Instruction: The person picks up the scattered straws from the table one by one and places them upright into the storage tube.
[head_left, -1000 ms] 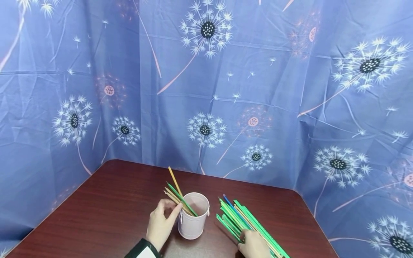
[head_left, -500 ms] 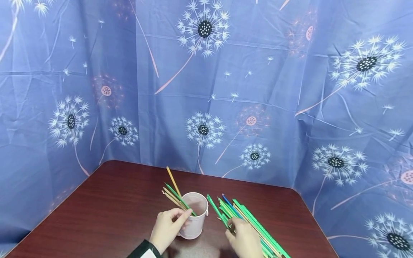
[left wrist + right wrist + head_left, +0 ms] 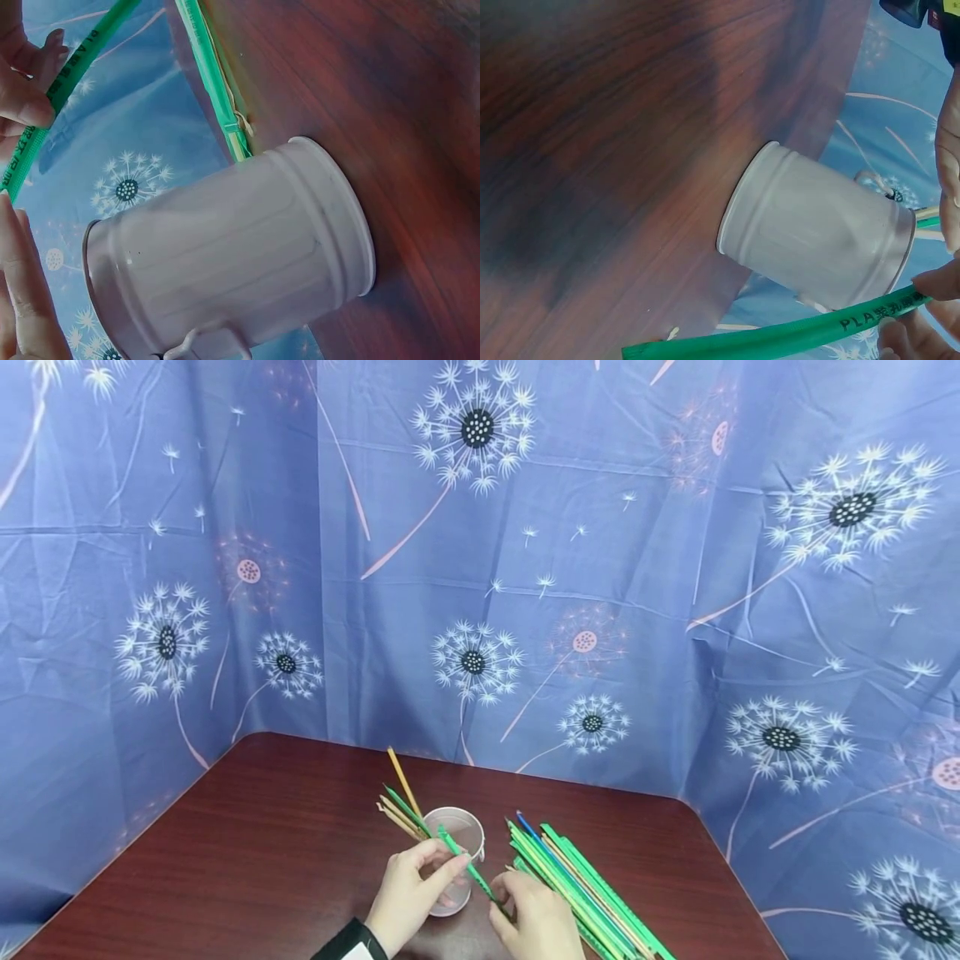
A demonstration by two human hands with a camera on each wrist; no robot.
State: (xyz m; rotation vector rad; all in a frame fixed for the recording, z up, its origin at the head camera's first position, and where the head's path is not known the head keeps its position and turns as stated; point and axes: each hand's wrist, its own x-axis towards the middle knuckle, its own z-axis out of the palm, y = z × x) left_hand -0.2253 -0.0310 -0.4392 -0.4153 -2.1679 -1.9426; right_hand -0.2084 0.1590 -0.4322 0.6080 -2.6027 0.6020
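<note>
A slim green wrapped straw [image 3: 481, 878] with printed letters slants between my two hands. My right hand [image 3: 534, 910] pinches it between thumb and finger; in the right wrist view, its lower end trails past the fingers. My left hand [image 3: 411, 881] has its thumb and finger on the upper part, beside a small pale bucket [image 3: 468, 831]. In the left wrist view, left fingertips [image 3: 16, 225] meet the straw near the frame edge. Several thin tan, green and yellow sticks [image 3: 401, 806] lean out of the bucket's left side; their lower ends are hidden.
A bundle of green wrapped straws and thin sticks [image 3: 570, 881], with a blue one among them, lies on the dark wooden table [image 3: 247, 860] right of the bucket. A blue dandelion-print cloth [image 3: 450, 585] hangs around the table's back and sides.
My right hand has picked the green straw from the bundle and carried it left to the bucket. My left hand has shifted right from the leaning sticks to the straw.
</note>
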